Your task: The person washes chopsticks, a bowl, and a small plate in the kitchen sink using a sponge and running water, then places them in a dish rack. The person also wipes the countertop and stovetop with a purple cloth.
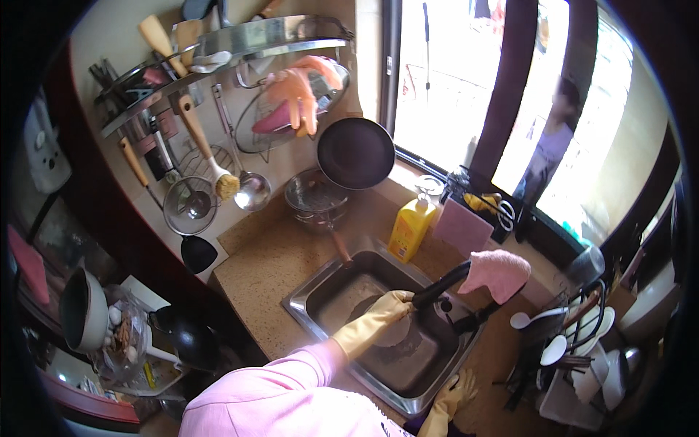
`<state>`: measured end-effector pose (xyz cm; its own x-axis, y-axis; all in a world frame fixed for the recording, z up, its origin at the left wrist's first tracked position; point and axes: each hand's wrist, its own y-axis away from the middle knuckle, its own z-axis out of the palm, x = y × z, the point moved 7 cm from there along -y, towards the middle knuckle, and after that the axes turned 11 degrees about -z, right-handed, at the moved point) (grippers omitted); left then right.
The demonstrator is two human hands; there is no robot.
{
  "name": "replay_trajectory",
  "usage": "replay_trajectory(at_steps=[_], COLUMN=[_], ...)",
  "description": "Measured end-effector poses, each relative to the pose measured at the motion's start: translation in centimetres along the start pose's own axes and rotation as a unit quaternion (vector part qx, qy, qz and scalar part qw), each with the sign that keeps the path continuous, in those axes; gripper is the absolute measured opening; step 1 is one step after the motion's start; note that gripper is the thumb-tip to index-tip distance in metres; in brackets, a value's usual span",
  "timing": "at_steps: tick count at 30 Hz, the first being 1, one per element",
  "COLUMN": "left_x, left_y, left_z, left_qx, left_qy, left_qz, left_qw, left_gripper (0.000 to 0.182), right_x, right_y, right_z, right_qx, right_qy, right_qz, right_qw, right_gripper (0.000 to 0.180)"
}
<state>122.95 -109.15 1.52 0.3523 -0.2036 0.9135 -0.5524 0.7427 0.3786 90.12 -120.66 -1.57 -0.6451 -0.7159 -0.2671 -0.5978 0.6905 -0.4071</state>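
My left hand [390, 310], in a yellow rubber glove, reaches over the stainless steel sink [322, 322]. Its fingers close around the spout end of the black faucet [442, 287]. A pink cloth [497, 273] is draped over the faucet's bend. Below the glove, a round patch, perhaps water or a dish, shows in the basin; my forearm partly covers it. My right hand [458, 390], gloved alike, lies on the speckled countertop [246, 284] beside the sink's right rim. Its fingers are spread, and I see nothing in them.
A yellow pump bottle [412, 226] and a pink cloth [461, 226] stand behind the sink. A lidded pan [317, 196] points its handle over the sink's rim. Utensils and a frying pan [356, 153] hang on the wall. A dish rack [584, 349] stands right; a person [551, 136] is beyond the window.
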Motion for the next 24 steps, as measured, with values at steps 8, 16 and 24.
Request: replay_trajectory(at_steps=[8,16,24], left_x=[2.5,13.7,37.9], left_y=[4.3,15.7,38.5], left_z=[-0.3,-9.5,-19.9], left_qx=[0.05,0.167,0.182], left_qy=[-0.065,-0.218,-0.139], left_qz=[-0.002,0.137,0.297], left_qw=[0.997,0.952,0.927], left_gripper=[0.014,0.014,0.013], right_x=[-0.2,-0.1,1.2], right_y=[0.2,0.4,2.0], right_z=[-0.6,-0.4,0.7], right_qx=[0.015,0.022,0.055], right_qy=[-0.007,-0.005,0.003], right_qz=[-0.013,-0.019,-0.056], right_qw=[1.0,1.0,0.997], right_gripper=[0.043,0.039,0.036])
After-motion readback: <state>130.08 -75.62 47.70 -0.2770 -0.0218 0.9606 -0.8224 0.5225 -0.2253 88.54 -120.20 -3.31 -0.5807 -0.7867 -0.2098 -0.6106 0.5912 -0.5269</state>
